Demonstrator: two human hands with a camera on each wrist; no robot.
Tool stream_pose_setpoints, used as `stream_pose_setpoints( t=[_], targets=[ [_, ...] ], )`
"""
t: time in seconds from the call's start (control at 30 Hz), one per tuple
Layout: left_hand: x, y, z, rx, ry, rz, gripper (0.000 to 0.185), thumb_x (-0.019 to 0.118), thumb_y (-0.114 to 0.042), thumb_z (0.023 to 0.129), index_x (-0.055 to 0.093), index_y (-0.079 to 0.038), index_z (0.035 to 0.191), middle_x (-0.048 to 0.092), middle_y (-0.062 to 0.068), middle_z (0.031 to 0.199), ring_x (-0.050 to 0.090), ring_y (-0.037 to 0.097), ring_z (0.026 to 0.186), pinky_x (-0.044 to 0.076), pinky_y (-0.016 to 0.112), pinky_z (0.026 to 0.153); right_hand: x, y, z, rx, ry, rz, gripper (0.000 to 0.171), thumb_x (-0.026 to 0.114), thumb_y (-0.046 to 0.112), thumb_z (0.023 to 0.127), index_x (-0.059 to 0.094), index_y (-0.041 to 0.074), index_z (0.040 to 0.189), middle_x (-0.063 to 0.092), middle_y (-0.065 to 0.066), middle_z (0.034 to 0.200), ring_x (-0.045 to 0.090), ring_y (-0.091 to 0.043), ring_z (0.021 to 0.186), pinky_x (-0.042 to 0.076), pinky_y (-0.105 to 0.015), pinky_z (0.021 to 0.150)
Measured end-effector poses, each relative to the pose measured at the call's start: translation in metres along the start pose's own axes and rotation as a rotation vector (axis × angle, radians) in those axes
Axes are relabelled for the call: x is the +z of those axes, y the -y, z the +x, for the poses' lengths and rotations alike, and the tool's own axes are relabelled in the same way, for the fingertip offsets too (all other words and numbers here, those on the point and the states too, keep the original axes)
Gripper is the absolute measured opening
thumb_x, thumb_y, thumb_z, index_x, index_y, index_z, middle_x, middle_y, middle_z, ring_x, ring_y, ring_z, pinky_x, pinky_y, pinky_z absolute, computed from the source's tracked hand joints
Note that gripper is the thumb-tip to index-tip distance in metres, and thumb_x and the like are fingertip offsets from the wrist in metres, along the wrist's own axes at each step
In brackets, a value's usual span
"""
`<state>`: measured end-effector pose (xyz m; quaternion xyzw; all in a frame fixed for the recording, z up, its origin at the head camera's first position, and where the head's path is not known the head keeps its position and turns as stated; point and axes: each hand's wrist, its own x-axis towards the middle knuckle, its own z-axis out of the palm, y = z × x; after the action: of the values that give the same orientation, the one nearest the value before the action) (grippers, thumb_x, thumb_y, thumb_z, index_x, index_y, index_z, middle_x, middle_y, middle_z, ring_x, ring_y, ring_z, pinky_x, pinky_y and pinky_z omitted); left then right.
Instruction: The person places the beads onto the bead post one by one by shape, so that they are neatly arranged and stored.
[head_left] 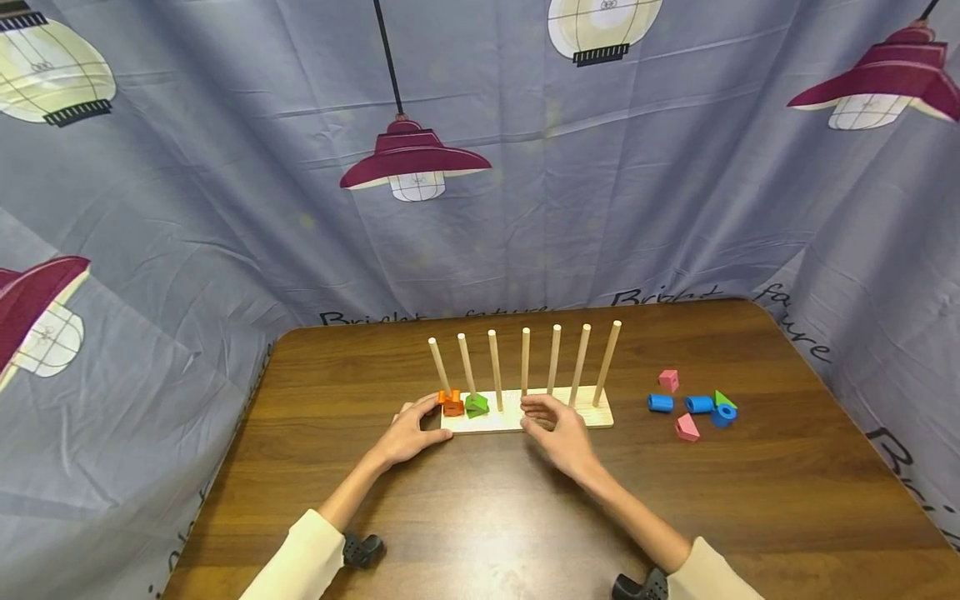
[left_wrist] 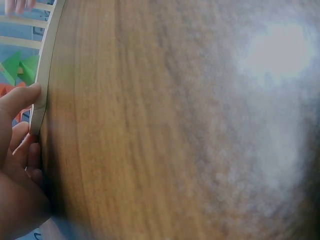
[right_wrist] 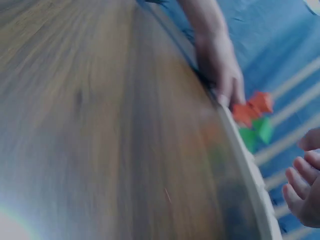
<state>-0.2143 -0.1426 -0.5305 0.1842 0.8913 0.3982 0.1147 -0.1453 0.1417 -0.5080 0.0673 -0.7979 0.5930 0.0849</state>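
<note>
A pale wooden peg board (head_left: 577,417) with several upright pegs lies mid-table. An orange block (head_left: 452,403) sits at the foot of the leftmost peg, and a green block (head_left: 476,405) at the foot of the second. My left hand (head_left: 429,410) grips the board's left end; in the left wrist view its thumb (left_wrist: 25,97) presses the board edge (left_wrist: 42,85) with the fingers curled below. My right hand (head_left: 536,412) hovers at the board's front edge, fingers loosely curled and holding nothing. The right wrist view shows the right hand's fingers (right_wrist: 300,182), the orange block (right_wrist: 252,107) and the green block (right_wrist: 257,132).
Loose blocks lie on the brown table (head_left: 480,517) right of the board: two pink ones (head_left: 669,380) (head_left: 687,428), blue cylinders (head_left: 660,403) (head_left: 698,404) and a green wedge (head_left: 723,400). A lamp-print cloth (head_left: 225,208) hangs round the table's back and sides.
</note>
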Motion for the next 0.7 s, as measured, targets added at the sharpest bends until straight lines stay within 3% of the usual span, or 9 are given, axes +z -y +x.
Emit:
stream_pose_setpoints(
  t=[0.1, 0.2, 0.33, 0.43, 0.57, 0.7],
  targets=[
    [-0.001, -0.001, 0.0, 0.005, 0.001, -0.006, 0.072, 0.078, -0.03, 0.086, 0.05, -0.003, 0.146, 0.044, 0.014, 0.152, 0.04, 0.034, 0.128, 0.026, 0.055, 0.101, -0.033, -0.002, -0.002, -0.002, -0.057, 0.009, 0.023, 0.069, -0.004, 0.09, 0.066, -0.009, 0.113, 0.069, -0.021, 0.108, 0.067, -0.03, 0.099, 0.052, -0.029, 0.088],
    [-0.001, -0.002, 0.0, 0.006, 0.001, -0.008, 0.071, 0.079, -0.029, 0.085, 0.051, -0.004, 0.146, 0.044, 0.014, 0.152, 0.04, 0.034, 0.127, 0.027, 0.055, 0.1, -0.07, -0.005, -0.005, -0.015, -0.145, -0.057, 0.02, 0.068, -0.002, 0.092, 0.067, -0.009, 0.111, 0.069, -0.022, 0.105, 0.067, -0.016, 0.094, 0.05, -0.019, 0.084],
    [-0.001, -0.002, 0.001, 0.009, -0.004, -0.013, 0.071, 0.079, -0.029, 0.085, 0.052, -0.005, 0.146, 0.044, 0.012, 0.152, 0.04, 0.033, 0.127, 0.026, 0.054, 0.101, -0.123, -0.014, -0.015, -0.027, -0.303, -0.271, 0.019, 0.069, 0.006, 0.094, 0.069, -0.004, 0.111, 0.071, -0.019, 0.102, 0.06, 0.005, 0.085, 0.046, -0.01, 0.074],
    [-0.001, -0.002, 0.002, 0.023, -0.012, -0.011, 0.07, 0.079, -0.028, 0.085, 0.052, -0.005, 0.145, 0.044, 0.012, 0.152, 0.041, 0.033, 0.127, 0.027, 0.055, 0.101, -0.16, -0.024, -0.022, 0.034, -0.423, -0.417, 0.021, 0.069, 0.014, 0.095, 0.071, 0.002, 0.111, 0.072, -0.016, 0.103, 0.055, 0.011, 0.082, 0.042, -0.011, 0.072],
    [0.001, 0.0, 0.001, 0.033, -0.011, -0.005, 0.071, 0.079, -0.029, 0.085, 0.051, -0.005, 0.146, 0.045, 0.012, 0.152, 0.042, 0.032, 0.125, 0.028, 0.055, 0.101, -0.2, -0.041, -0.03, 0.133, -0.509, -0.531, 0.025, 0.068, 0.019, 0.095, 0.071, 0.003, 0.115, 0.071, -0.017, 0.109, 0.056, -0.001, 0.086, 0.04, -0.022, 0.076],
    [0.002, 0.0, -0.001, 0.009, -0.003, -0.018, 0.072, 0.079, -0.029, 0.085, 0.051, -0.005, 0.146, 0.044, 0.011, 0.153, 0.041, 0.031, 0.126, 0.028, 0.055, 0.101, -0.228, -0.058, -0.036, 0.171, -0.472, -0.598, 0.032, 0.067, 0.018, 0.095, 0.067, -0.004, 0.119, 0.067, -0.025, 0.106, 0.059, -0.028, 0.092, 0.039, -0.04, 0.077]
  ],
)
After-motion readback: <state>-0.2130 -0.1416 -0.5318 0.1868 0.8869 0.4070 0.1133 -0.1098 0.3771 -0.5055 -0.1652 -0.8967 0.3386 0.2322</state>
